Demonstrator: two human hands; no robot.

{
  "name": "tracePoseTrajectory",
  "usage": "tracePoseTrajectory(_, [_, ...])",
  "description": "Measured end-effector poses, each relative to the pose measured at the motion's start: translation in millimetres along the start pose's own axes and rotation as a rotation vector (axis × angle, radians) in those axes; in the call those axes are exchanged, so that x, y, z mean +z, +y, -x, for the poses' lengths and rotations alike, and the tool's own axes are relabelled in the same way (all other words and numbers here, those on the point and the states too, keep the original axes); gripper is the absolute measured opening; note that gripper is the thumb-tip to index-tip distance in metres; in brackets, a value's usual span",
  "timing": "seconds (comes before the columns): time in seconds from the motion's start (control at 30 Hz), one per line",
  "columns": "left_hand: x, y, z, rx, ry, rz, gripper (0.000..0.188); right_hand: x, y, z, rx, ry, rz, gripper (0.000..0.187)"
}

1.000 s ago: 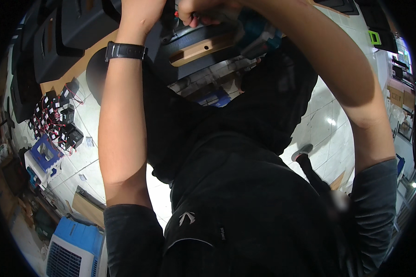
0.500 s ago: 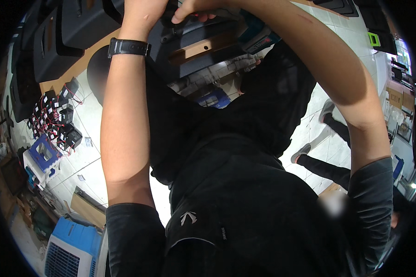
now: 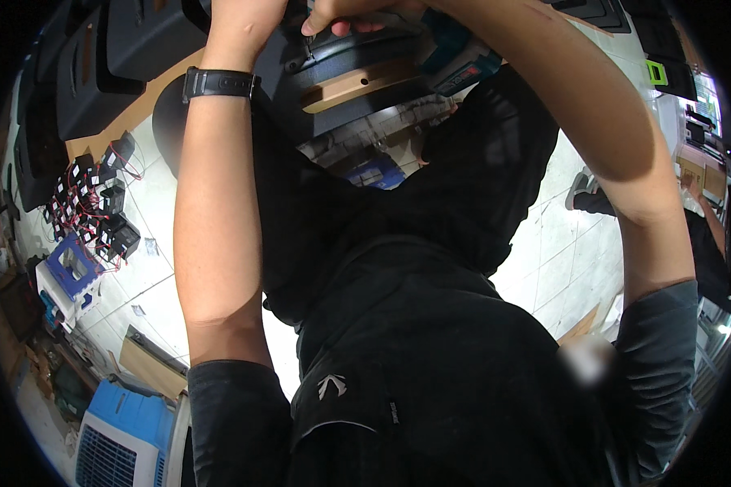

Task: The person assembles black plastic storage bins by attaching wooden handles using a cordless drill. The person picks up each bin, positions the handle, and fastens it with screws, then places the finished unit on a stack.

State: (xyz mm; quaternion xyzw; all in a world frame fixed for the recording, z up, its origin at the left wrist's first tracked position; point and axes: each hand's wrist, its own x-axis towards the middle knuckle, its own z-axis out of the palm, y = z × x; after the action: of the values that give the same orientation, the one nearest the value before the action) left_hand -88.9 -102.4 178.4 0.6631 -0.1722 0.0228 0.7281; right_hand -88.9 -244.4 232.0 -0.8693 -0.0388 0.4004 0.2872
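Observation:
At the top edge my right hand (image 3: 345,15) is closed around a teal and black cordless drill (image 3: 467,66), whose battery end points to the right. Below my fingers a thin dark bit (image 3: 309,45) comes down onto a black panel (image 3: 333,120) that lies between my knees. A long slot in that panel shows a brown strip (image 3: 357,84) with a dark hole in it. My left hand (image 3: 246,18), with a black watch on its wrist, is over the panel's left side; the picture's edge cuts off its fingers.
Black moulded housings (image 3: 97,73) stand on brown cardboard at the upper left. Below them are several black batteries (image 3: 97,199) with red wires, a blue and white step stool (image 3: 69,272) and a blue and white air cooler (image 3: 122,430). A co-worker's foot (image 3: 577,191) is on the tiles at right.
The drill and my right hand have shifted slightly right, and the bit now shows. My left hand has moved a little left. A co-worker at right has stepped farther away to the right.

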Motion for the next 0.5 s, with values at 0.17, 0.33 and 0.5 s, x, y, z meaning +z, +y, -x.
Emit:
tracePoseTrajectory(0.17, [-2.8, -3.6, -1.6, 0.020, -0.013, 0.003, 0.025, 0.2, -2.9, -14.2, 0.027, -0.058, 0.101, 0.020])
tracePoseTrajectory(0.33, [-3.0, -5.0, -3.0, -0.014, -0.023, 0.040, 0.026, -1.5, -3.6, -15.1, 0.032, -0.070, 0.113, 0.017])
tracePoseTrajectory(0.5, [-3.3, -5.1, -3.8, 0.007, -0.029, 0.030, 0.026, -1.6, -0.8, -10.1, 0.022, -0.057, 0.025, 0.019])
